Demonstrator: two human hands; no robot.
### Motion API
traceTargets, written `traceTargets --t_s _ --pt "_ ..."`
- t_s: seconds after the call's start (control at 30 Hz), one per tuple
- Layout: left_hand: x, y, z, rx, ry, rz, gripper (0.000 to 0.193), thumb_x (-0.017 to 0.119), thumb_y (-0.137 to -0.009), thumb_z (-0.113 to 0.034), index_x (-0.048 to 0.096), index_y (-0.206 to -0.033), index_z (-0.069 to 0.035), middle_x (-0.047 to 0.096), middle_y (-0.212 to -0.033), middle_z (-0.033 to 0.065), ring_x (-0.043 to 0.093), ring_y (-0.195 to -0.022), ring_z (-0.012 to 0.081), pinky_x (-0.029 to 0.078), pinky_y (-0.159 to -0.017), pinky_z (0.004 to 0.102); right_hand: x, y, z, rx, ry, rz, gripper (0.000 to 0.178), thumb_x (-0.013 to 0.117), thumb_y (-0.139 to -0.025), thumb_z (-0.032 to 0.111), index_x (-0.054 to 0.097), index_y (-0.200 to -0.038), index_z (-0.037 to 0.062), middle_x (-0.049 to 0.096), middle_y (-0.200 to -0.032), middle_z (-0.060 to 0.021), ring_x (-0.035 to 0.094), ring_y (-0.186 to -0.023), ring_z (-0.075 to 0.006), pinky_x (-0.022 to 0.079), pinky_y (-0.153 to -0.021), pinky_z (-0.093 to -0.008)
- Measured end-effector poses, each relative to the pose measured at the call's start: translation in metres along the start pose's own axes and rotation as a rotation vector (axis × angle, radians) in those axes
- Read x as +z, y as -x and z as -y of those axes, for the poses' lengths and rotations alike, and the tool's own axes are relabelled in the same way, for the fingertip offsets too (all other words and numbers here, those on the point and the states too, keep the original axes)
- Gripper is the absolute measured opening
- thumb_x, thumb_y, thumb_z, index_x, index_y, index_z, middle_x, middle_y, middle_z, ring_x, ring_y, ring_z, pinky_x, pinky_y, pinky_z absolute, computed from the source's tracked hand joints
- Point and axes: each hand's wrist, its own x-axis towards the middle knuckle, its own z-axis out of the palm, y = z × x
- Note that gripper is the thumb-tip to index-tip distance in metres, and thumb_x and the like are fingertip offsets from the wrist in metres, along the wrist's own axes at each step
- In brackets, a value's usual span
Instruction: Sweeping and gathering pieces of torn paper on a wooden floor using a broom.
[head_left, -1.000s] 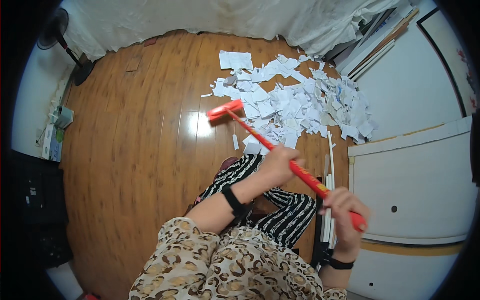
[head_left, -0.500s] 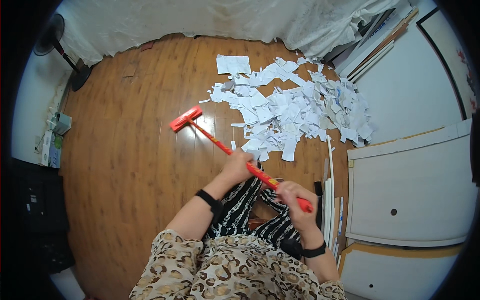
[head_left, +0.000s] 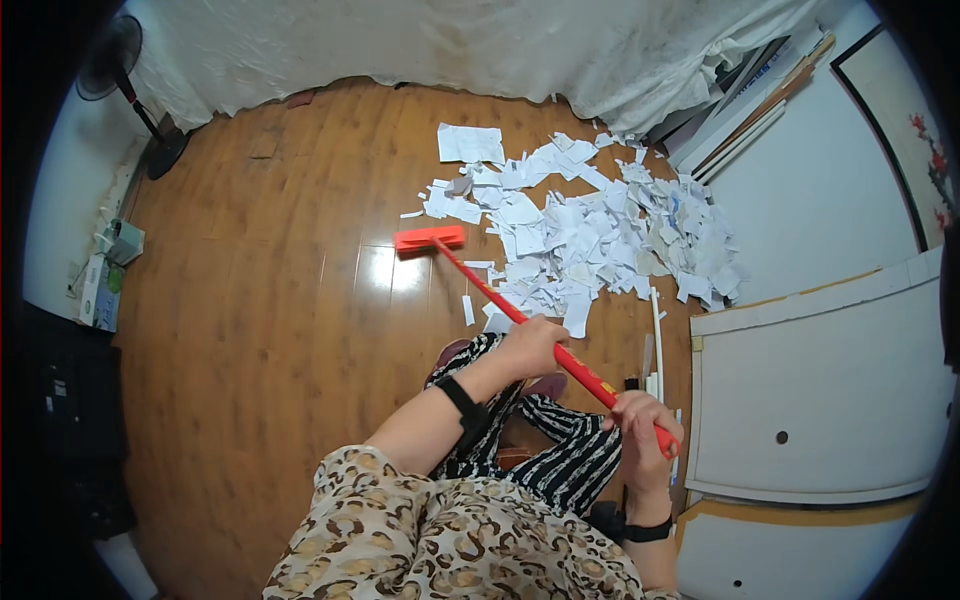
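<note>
A red long-handled broom [head_left: 480,287] slants across the view from upper left to lower right. My left hand [head_left: 535,350] is closed round the middle of its handle. Near the handle's end my right hand [head_left: 645,425] grips it, with the red tip showing past the fingers. The broom's wide head [head_left: 430,239] is at the left edge of a spread of torn white paper [head_left: 580,235]; whether it touches the floor I cannot tell. Closest to the head lie a paper strip [head_left: 468,310] and a few small scraps. A larger sheet [head_left: 470,143] lies beyond it.
Wooden floor [head_left: 250,330] stretches to the left. A standing fan [head_left: 150,120] is at the far left, boxes [head_left: 100,290] and a black case [head_left: 75,420] along the left wall. A white curtain [head_left: 350,40] hangs at the back. White panels [head_left: 810,380] and long strips [head_left: 656,330] are on the right.
The broom's head has swung right and turned level, coming closer to the paper. Both my hands have moved right with the handle, still gripping it.
</note>
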Motion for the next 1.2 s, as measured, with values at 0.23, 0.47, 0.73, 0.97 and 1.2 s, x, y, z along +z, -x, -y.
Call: traceTargets --t_s 0.23,0.47,0.73,0.97,1.2 --pt "-0.046 0.042 0.07 -0.202 -0.1 -0.12 0.023 0.07 -0.081 -0.024 0.066 -0.075 -0.002 0.064 -0.077 0.0211 0.062 -0.083 0.0402 0.051 -0.074 0.0496 0.043 -0.025 -0.051 0.151 -0.049 0.204 0.019 0.058 -0.097 0.004 0.062 -0.082 -0.0074 0.064 -0.098 -0.0168 0.064 -0.087 -0.0192 0.058 -0.078 -0.0326" --pt "0.0 0.001 0.069 -0.104 -0.138 -0.058 0.017 0.071 -0.077 -0.024 0.07 -0.078 -0.007 0.067 -0.079 0.0192 0.063 -0.086 0.039 0.053 -0.076 0.0497 0.012 -0.017 -0.064 0.094 0.01 0.041 0.021 0.056 -0.098 0.006 0.065 -0.087 -0.0094 0.065 -0.099 -0.0157 0.063 -0.081 -0.0172 0.055 -0.075 -0.0299" --pt "0.018 -0.037 0.046 0.07 -0.056 0.129 0.014 0.07 -0.077 -0.023 0.069 -0.076 -0.009 0.067 -0.077 0.0176 0.065 -0.079 0.0385 0.053 -0.073 0.0491 0.014 -0.005 -0.033 0.088 0.119 -0.075 0.022 0.054 -0.1 0.009 0.057 -0.081 -0.0015 0.057 -0.089 -0.0116 0.058 -0.093 -0.0202 0.057 -0.075 -0.0348" --pt "-0.039 0.031 0.043 -0.059 -0.031 -0.148 0.02 0.069 -0.08 -0.022 0.065 -0.073 -0.004 0.063 -0.072 0.0202 0.062 -0.079 0.0407 0.051 -0.072 0.0491 0.042 -0.009 -0.016 0.081 -0.002 0.166 0.018 0.058 -0.097 0.003 0.059 -0.08 -0.0049 0.062 -0.099 -0.0151 0.062 -0.088 -0.0187 0.057 -0.08 -0.0324" --pt "-0.033 0.059 0.074 -0.041 -0.045 -0.27 0.019 0.067 -0.078 -0.017 0.061 -0.066 -0.004 0.062 -0.066 0.0185 0.059 -0.07 0.0395 0.048 -0.067 0.0476 0.052 -0.005 -0.046 0.141 -0.002 0.193 0.02 0.057 -0.097 0.003 0.062 -0.08 -0.0059 0.065 -0.093 -0.0154 0.062 -0.084 -0.0181 0.052 -0.077 -0.0291"
